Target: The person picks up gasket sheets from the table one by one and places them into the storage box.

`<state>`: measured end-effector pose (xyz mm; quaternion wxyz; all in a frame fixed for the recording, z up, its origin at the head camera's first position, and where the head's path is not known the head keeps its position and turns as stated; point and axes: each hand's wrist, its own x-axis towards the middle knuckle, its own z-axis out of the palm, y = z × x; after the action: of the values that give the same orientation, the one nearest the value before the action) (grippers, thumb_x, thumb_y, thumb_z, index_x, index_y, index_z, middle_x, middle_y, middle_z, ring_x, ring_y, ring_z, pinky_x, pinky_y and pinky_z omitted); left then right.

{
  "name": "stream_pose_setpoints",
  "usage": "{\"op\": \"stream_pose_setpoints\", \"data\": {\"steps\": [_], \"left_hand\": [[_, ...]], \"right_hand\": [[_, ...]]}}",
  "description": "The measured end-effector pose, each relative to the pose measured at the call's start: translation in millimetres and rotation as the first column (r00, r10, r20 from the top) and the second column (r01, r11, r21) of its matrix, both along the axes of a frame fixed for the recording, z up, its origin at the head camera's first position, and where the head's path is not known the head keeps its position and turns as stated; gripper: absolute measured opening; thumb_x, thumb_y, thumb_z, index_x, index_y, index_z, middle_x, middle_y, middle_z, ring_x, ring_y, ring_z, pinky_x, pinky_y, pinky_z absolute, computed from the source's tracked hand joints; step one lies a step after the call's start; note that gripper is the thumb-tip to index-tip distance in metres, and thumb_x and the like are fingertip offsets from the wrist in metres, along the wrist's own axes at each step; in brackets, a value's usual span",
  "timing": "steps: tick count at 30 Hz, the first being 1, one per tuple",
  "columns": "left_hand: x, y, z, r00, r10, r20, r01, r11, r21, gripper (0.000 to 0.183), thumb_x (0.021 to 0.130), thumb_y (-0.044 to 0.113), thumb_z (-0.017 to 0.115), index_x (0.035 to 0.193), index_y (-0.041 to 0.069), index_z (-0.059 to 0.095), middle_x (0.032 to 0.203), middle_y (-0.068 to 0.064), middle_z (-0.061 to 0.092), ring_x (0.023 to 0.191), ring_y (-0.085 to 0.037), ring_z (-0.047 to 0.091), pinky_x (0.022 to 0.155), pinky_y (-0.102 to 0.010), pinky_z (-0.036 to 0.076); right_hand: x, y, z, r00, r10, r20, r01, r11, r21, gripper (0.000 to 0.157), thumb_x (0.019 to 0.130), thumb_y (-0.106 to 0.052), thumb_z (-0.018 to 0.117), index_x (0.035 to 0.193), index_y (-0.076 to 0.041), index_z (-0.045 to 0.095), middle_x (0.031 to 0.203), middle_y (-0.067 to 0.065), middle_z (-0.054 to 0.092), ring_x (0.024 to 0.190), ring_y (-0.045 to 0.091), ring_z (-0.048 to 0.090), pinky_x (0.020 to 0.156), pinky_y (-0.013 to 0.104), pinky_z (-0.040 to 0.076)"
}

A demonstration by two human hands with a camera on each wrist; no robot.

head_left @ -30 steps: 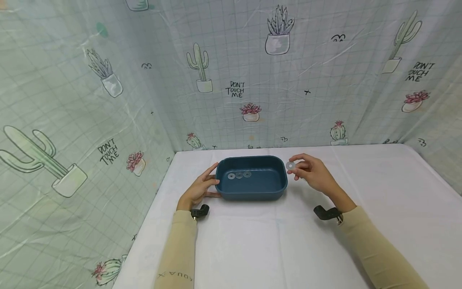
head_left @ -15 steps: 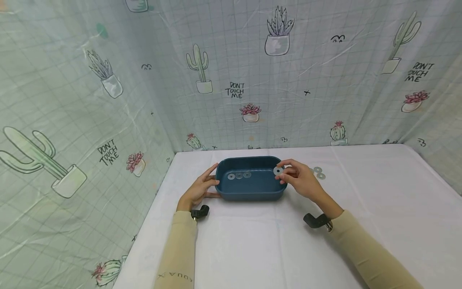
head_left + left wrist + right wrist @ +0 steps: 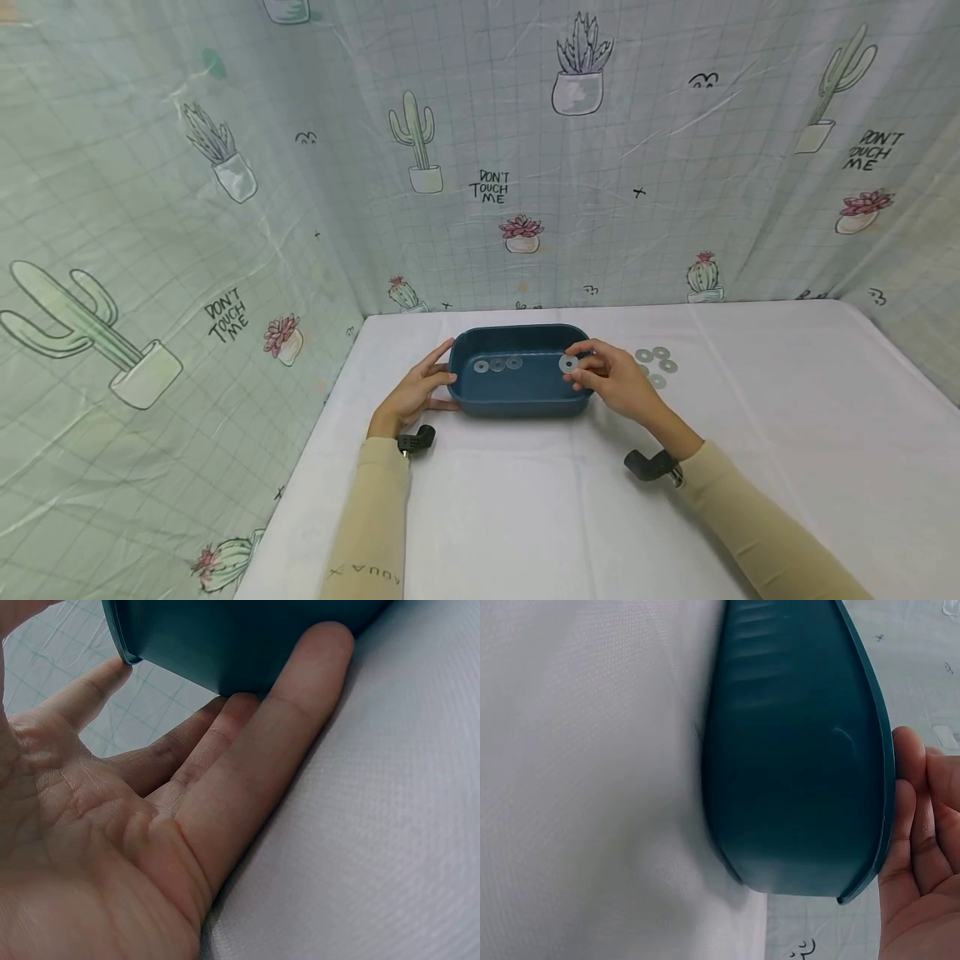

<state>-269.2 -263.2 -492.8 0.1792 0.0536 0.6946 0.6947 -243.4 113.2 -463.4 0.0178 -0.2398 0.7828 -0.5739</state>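
A dark blue oblong plastic tub [image 3: 517, 408] stands on the white-covered table. My left hand [image 3: 412, 396] rests against its left end, the fingers fairly straight; in the left wrist view the fingertips touch the blue wall. Over the right part of the tub, my right hand [image 3: 611, 383] pinches a flat grey washer [image 3: 567, 364] between thumb and fingertips. Inside, three similar washers [image 3: 497, 364] lie in a row on the left of the floor. In the right wrist view, the tub's wall [image 3: 795, 765] hides the pinched washer and the fingertips.
Several more washers [image 3: 661, 353] lie loosely grouped on the table to the right of the tub, partly behind my right hand. A hanging cloth [image 3: 637, 167] printed with cacti rises at the table's back edge and left side.
My right hand has carried the washer leftward from beside the tub's right rim to over its inside. The group of washers on the table has come into view. My left hand stays put.
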Motion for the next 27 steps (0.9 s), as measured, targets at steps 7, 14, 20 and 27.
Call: {"op": "stream_pose_setpoints", "data": {"steps": [7,14,20,27], "left_hand": [[-1.1,-0.3,1.0,1.000,-0.004,-0.009,0.004,1.000,0.000,0.073,0.102,0.009,0.059,0.160,0.044,0.030,0.162,-0.020,0.030,0.146,-0.044,0.039,0.092,-0.061,0.058],[-2.6,-0.1,-1.7,1.000,-0.001,-0.009,0.001,1.000,-0.004,0.073,0.102,0.009,0.059,0.160,0.044,0.030,0.163,-0.020,0.028,0.146,-0.045,0.039,0.092,-0.061,0.058],[-1.5,0.9,-1.8,1.000,-0.007,-0.002,0.007,1.000,-0.005,0.074,0.102,0.009,0.058,0.161,0.042,0.029,0.162,-0.021,0.029,0.143,-0.045,0.042,0.091,-0.060,0.059],[-2.7,-0.1,-1.1,1.000,-0.008,-0.016,0.008,1.000,0.000,0.075,0.102,0.008,0.058,0.162,0.038,0.026,0.162,-0.022,0.030,0.143,-0.045,0.042,0.090,-0.061,0.059]], "right_hand": [[-1.0,-5.6,3.3,1.000,-0.017,-0.026,0.019,0.998,0.060,0.031,0.099,-0.005,0.065,0.129,-0.003,0.060,0.090,0.024,0.072,0.101,0.041,0.073,0.076,0.028,0.061],[-5.9,-17.4,7.7,0.998,-0.045,-0.034,0.050,0.989,0.140,0.031,0.099,-0.003,0.065,0.129,-0.003,0.060,0.089,0.023,0.073,0.100,0.038,0.074,0.078,0.033,0.060],[-16.6,-32.6,10.3,0.997,-0.081,0.009,0.077,0.976,0.202,0.031,0.099,-0.006,0.065,0.129,-0.006,0.061,0.092,0.021,0.075,0.101,0.035,0.075,0.078,0.037,0.057],[-30.2,-45.4,16.9,0.991,-0.128,0.051,0.118,0.979,0.168,0.030,0.101,-0.007,0.063,0.130,-0.005,0.060,0.087,0.014,0.075,0.105,0.036,0.073,0.086,0.040,0.057]]}}
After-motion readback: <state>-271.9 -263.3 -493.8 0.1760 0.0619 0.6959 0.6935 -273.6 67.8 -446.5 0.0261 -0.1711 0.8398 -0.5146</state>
